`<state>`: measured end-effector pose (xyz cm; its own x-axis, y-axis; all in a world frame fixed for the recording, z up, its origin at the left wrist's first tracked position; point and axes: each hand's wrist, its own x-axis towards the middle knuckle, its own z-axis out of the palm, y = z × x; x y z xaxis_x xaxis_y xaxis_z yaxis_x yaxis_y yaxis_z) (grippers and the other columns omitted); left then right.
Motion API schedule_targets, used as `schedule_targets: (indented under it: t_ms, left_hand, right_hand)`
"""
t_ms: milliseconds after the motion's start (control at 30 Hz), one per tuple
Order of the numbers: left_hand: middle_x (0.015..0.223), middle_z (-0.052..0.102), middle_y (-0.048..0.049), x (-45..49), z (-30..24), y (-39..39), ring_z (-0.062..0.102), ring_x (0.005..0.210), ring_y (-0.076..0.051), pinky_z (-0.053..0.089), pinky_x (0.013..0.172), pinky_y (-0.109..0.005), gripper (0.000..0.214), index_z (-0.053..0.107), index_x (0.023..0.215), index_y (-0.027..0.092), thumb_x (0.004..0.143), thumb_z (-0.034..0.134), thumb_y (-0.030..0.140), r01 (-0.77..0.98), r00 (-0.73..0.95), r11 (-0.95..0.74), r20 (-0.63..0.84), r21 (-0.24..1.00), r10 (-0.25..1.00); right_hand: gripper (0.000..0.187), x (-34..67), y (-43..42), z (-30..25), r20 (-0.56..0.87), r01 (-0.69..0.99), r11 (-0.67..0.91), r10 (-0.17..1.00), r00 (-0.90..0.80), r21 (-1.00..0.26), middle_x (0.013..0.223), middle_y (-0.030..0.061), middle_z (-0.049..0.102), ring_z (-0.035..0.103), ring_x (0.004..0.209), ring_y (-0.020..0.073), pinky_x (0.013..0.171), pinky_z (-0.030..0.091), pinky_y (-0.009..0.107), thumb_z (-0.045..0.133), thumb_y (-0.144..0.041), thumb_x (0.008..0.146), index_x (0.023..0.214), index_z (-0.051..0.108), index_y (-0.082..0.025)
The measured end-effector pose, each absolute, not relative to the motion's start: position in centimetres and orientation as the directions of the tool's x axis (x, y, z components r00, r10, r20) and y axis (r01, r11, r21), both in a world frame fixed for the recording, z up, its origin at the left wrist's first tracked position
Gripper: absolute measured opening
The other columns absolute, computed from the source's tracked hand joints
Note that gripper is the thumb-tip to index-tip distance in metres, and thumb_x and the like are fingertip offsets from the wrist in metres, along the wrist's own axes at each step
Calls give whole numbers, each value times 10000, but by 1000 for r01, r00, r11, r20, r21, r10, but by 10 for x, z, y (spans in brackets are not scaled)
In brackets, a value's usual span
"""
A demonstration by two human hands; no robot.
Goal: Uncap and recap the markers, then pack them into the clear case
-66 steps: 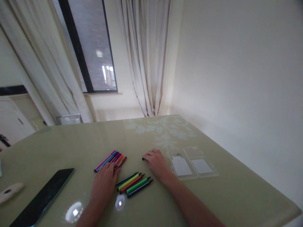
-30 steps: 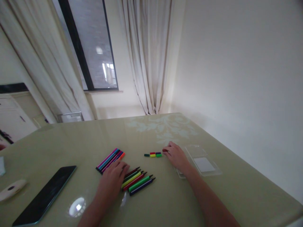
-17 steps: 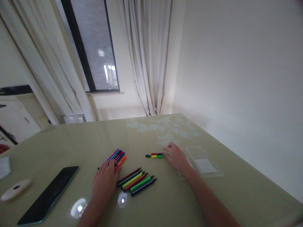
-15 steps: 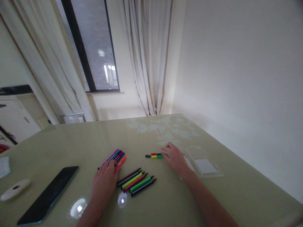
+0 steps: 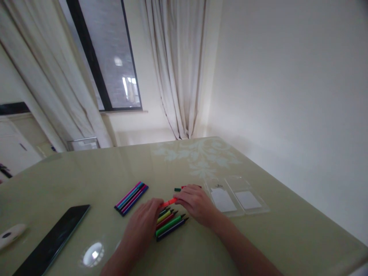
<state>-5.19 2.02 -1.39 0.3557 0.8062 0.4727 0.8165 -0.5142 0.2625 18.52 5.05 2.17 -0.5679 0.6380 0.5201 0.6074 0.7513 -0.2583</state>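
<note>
An orange marker (image 5: 169, 202) is held up between my two hands. My left hand (image 5: 145, 219) is closed around its left part, and the fingers of my right hand (image 5: 197, 203) pinch its right end. Below them lie several uncapped markers (image 5: 169, 227) in a row, their dark tips pointing right; my left hand covers some of their back ends. A few loose marker caps (image 5: 177, 189) lie behind my right hand, mostly hidden by it. Left of my hands, several capped markers (image 5: 131, 198) in pink, blue and purple lie side by side.
An opened clear plastic case (image 5: 244, 201) with white inserts lies on the right. At the left are a dark tablet-like slab (image 5: 54, 239) and a white oval object (image 5: 13, 234). The table (image 5: 94, 172) meets a wall on its right.
My left hand has moved right, bringing the orange marker away from the capped markers. My right hand has shifted left and nearer, from the caps to the orange marker's end.
</note>
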Motion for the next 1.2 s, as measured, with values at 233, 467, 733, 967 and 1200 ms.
schedule_targets:
  t_ms: [233,467,733,967,1200]
  left_hand:
    - [1000,764,-47,-45,-6,16,708,891,-218,512,796,-315,299,641,1108,264,1070,358,353,806,347,-452,313,382,884]
    - [997,766,-63,-32,8,12,715,917,-232,484,792,-308,323,615,1169,276,1055,314,307,880,282,-282,58,383,958]
    - [1055,724,-106,-77,4,28,687,955,-260,477,837,-367,351,616,1063,226,1051,282,334,893,159,-209,153,399,975]
    - [1008,683,-70,-76,-1,28,648,968,-243,489,886,-376,348,655,915,234,1030,388,425,853,223,-290,199,435,954]
    - [1131,661,-136,-100,-11,36,618,1050,-307,473,952,-444,338,621,1161,151,996,367,301,981,-105,49,297,190,949]
  right_hand:
    - [182,190,54,23,466,581,795,588,-662,-178,931,22,750,674,901,166,875,454,269,597,-331,1023,1061,740,-225]
    - [187,202,67,22,455,568,802,582,-674,-184,923,29,751,667,904,175,917,466,294,587,-330,1025,1067,745,-237]
    - [273,263,90,27,493,807,498,814,-308,-318,949,61,701,630,902,199,833,487,317,522,-292,1043,960,775,-227]
    - [148,250,86,26,230,875,408,906,-354,-259,976,44,696,635,927,185,816,431,287,609,-228,985,959,753,-204]
    - [46,249,88,17,189,919,316,942,-276,-235,937,42,694,622,881,194,748,388,285,672,-232,926,918,694,-193]
